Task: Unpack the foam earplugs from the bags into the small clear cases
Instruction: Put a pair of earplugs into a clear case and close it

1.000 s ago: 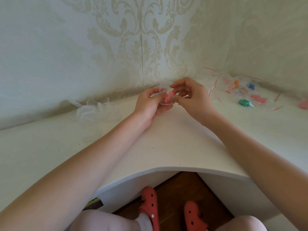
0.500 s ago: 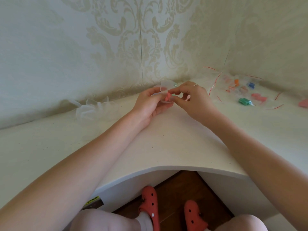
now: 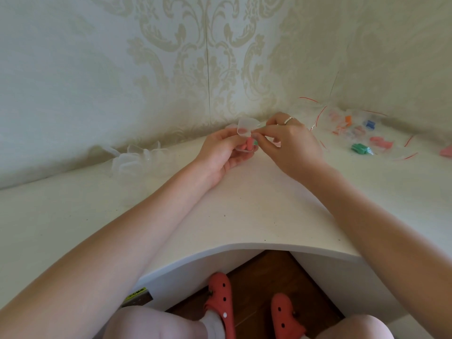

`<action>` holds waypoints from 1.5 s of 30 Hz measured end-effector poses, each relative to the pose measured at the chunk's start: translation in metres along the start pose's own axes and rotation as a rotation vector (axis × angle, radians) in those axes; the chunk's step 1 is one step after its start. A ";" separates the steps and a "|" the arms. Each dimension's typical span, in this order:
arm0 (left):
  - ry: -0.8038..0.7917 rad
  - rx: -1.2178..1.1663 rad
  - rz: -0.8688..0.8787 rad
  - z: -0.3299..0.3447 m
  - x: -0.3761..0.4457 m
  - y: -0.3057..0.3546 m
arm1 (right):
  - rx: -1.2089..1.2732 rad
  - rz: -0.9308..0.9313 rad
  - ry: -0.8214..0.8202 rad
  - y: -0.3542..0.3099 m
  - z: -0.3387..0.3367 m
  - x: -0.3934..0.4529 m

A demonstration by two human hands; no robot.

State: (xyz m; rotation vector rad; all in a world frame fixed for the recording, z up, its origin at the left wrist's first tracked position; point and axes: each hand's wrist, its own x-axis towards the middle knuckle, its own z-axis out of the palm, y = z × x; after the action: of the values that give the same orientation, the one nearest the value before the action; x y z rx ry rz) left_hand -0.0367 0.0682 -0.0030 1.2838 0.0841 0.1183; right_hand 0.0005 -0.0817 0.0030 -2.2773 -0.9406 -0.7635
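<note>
**Hands drawn closer over the case**

Both hands have closed in since a second ago — the left hand [image 3: 223,152] grips the small clear case [image 3: 245,129] with a pink earplug [image 3: 248,145] inside, above the worktop [image 3: 244,216]. Her right hand [image 3: 291,143] pinches at its edge — bags [image 3: 354,133] lie well right.

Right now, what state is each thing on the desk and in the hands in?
Clear case: lid open, held by left hand.
Pink earplug: in the case.
Right hand: fingers pinching at the case.
Empty cases: piled, left.
Bags: flat, earplugs inside.
</note>
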 end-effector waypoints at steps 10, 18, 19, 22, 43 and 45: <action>-0.001 -0.233 -0.163 -0.002 -0.004 0.009 | 0.211 0.095 -0.216 0.009 0.011 -0.002; -0.024 -0.096 -0.100 0.001 -0.005 0.006 | 0.350 0.122 -0.037 0.003 0.007 0.002; -0.002 -0.064 -0.073 0.002 -0.005 0.005 | 0.350 0.142 -0.039 0.003 0.007 0.002; 0.026 0.044 0.045 0.004 -0.006 0.003 | 0.344 0.160 -0.036 0.005 0.008 0.004; 0.423 1.282 0.497 -0.043 -0.004 0.011 | -0.205 0.253 -0.264 0.037 0.012 0.003; 0.384 1.326 0.509 -0.042 -0.004 0.008 | -0.247 0.245 -0.143 0.040 0.006 0.004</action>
State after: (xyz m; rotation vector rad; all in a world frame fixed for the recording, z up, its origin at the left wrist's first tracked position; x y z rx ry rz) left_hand -0.0468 0.1101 -0.0072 2.5740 0.1767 0.8538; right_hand 0.0351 -0.1001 -0.0091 -2.6308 -0.6384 -0.6461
